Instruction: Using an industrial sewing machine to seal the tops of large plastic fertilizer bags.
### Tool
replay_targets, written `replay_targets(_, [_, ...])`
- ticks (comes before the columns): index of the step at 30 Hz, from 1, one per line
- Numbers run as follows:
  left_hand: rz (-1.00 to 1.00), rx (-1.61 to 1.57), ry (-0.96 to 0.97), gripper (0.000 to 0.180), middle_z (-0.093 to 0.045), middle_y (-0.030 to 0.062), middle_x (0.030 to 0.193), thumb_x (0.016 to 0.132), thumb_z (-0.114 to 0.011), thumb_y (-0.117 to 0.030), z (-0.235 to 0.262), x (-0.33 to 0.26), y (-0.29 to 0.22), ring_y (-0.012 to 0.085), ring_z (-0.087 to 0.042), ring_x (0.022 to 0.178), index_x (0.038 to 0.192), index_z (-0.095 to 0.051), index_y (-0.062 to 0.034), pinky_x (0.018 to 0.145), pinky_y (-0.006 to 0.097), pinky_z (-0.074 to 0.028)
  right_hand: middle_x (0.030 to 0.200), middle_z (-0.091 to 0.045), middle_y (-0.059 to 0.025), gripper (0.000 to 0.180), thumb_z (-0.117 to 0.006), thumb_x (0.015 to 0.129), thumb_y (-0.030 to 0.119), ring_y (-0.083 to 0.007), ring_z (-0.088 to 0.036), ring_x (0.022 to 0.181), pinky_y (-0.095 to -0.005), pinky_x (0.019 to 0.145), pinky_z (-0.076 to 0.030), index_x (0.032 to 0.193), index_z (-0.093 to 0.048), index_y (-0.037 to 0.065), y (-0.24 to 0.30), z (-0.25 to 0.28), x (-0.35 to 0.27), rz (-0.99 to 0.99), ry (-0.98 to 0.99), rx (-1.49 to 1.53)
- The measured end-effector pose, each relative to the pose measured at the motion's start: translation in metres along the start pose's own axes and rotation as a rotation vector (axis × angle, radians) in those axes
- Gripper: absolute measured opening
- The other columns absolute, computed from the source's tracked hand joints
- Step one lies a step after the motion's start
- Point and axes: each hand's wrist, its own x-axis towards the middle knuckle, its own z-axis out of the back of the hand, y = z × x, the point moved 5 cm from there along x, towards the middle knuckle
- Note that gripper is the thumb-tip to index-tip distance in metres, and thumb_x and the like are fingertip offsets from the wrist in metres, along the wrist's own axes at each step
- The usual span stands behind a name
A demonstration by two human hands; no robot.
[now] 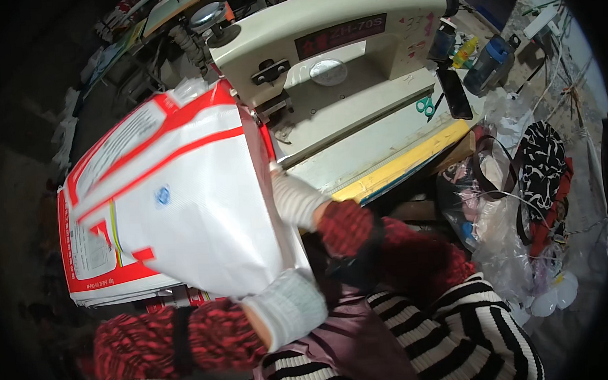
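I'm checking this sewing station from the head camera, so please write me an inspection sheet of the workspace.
Surface: cream machine bed with yellow front edge.
Job's things: white and red woven sack at the sewing machine, over a stack of similar sacks.
Clutter: green scissors, dark phone, blue jug.
Grippers: left hand and right hand, both gloved, grip the sack's edge.
Cables: thin cords at right.
Surroundings: plastic bags, patterned cloth.

left grip's [287, 309] fingers hidden — under white sack [180, 196], sack blurred
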Motion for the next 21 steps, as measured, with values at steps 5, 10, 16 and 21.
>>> replay_targets(5, [0.087,-0.288,0.309,0.016,-0.063,0.0128,0.065,0.072,-0.057,-0.015,0.009,-0.035,0.036,0.0289,-0.064,0.063,0.079,-0.070,-0.0082,0.053,0.042,-0.049,0.079,-0.068,-0.0150,0.047,-0.043,0.091,0.015,-0.0289,-0.068,0.070,-0.0441,0.055,-0.051,0.130,-0.038,-0.012,0.027,0.021,-0.006,-0.371,0.146,-0.142])
replay_targets(10, [0.452,0.019,0.345,0.019,-0.064,0.0111,0.086,0.083,-0.052,-0.015,0.070,-0.074,0.132,0.0257,-0.061,0.080,0.093,-0.066,-0.0071,0.069,0.038,-0.048,0.080,-0.070,-0.0139,0.051,-0.046,0.088,0.014,-0.0268,-0.069,0.072,-0.0420,0.057,-0.053,0.132,-0.037,-0.008,-0.022,0.029,0.036,-0.512,0.122,-0.126])
replay_targets(16, [0.101,0.327,-0.228,0.017,-0.065,0.0141,0.066,0.075,-0.058,-0.015,-0.105,0.010,-0.004,0.0289,-0.063,0.060,0.069,-0.070,-0.0051,0.052,0.044,-0.047,0.089,-0.068,-0.0213,0.056,-0.042,0.089,0.014,-0.0340,-0.067,0.076,-0.0475,0.063,-0.052,0.136,-0.027,-0.012,0.003,0.044,0.011,-0.446,0.084,0.114])
replay_targets(21, [-0.068,-0.279,0.110,0.019,-0.067,0.0126,0.071,0.078,-0.055,-0.015,0.015,0.024,0.019,0.0297,-0.065,0.066,0.075,-0.072,-0.0049,0.056,0.041,-0.050,0.084,-0.067,-0.0224,0.057,-0.038,0.089,0.011,-0.0370,-0.066,0.073,-0.0476,0.062,-0.052,0.140,-0.023,-0.010,0.021,0.044,-0.033,-0.368,0.058,0.127])
